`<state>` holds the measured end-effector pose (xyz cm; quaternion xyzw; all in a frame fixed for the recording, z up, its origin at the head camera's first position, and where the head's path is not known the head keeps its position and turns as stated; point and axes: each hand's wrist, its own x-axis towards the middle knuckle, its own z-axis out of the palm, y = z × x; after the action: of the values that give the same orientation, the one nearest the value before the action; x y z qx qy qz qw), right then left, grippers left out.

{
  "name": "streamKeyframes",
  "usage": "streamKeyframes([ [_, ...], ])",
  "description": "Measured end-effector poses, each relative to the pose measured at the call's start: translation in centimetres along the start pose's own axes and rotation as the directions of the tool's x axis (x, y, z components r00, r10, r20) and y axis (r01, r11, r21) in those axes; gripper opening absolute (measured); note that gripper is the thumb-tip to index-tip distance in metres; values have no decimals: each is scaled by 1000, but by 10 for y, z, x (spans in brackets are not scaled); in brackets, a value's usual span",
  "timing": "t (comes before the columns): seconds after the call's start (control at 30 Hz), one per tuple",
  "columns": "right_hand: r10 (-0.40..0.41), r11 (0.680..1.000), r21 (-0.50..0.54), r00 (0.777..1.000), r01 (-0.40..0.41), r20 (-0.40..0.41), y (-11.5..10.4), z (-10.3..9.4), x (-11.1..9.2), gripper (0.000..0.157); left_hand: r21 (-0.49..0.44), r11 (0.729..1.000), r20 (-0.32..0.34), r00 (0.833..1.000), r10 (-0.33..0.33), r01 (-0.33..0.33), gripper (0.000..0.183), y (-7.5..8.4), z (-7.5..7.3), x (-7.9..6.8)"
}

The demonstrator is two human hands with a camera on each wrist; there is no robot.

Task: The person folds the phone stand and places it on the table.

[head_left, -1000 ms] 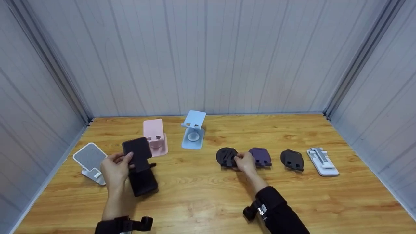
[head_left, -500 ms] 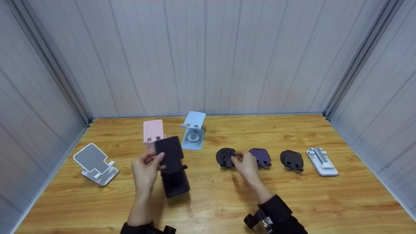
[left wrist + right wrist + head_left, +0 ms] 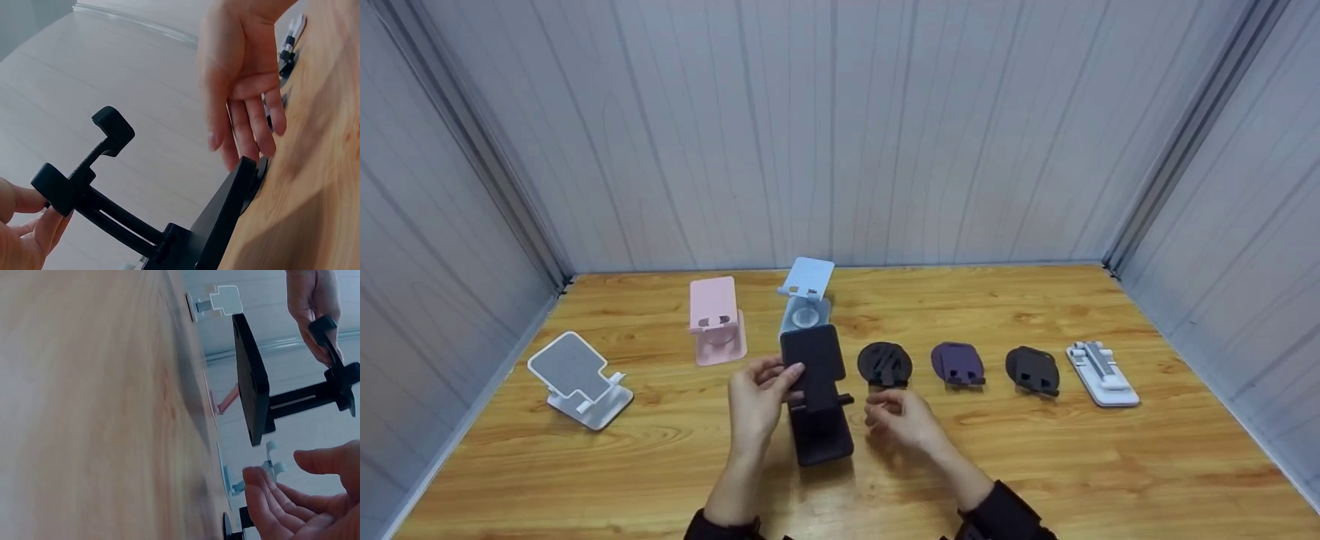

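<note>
My left hand (image 3: 754,409) pinches the upper plate of an unfolded black phone stand (image 3: 814,360) by its left edge. The right wrist view shows the stand's base (image 3: 250,377) raised off the table, its shadow beneath. My right hand (image 3: 911,421) hovers to the right of the stand, apart from it and holding nothing. In the right wrist view its fingers (image 3: 278,509) are loosely bent, with the thumb spread from them. Just beyond that hand lies a folded round black phone stand (image 3: 884,364). A light blue phone stand (image 3: 808,279) is partly hidden behind the held one.
Along the wooden table (image 3: 660,465) to the right lie a folded purple stand (image 3: 958,360), a folded dark grey stand (image 3: 1033,367) and a folded white stand (image 3: 1106,379). Unfolded pink (image 3: 714,300) and white-and-grey (image 3: 571,367) stands are on the left. Panel walls (image 3: 840,135) enclose the table.
My left hand has carried the black stand rightward from beside the white-and-grey one to the middle. My right hand has drawn back toward me from the round black stand, leaving it on the table.
</note>
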<state>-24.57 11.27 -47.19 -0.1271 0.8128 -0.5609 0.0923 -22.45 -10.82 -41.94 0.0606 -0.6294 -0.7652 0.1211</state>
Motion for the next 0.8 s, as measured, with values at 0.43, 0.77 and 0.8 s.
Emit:
streamKeyframes([
  [0.43, 98, 968, 205, 969, -145, 225, 3, 2, -5, 34, -31, 999, 63, 998, 10, -8, 14, -7, 20, -7],
  [0.77, 115, 955, 246, 969, -168, 216, 7, -3, -6, 29, -17, 1000, 154, 988, 20, -17, 22, -7, 18, -10],
  [0.8, 115, 956, 240, 970, -167, 214, 7, -3, -6, 28, -11, 1000, 161, 987, 21, -20, 22, -7, 18, -10],
])
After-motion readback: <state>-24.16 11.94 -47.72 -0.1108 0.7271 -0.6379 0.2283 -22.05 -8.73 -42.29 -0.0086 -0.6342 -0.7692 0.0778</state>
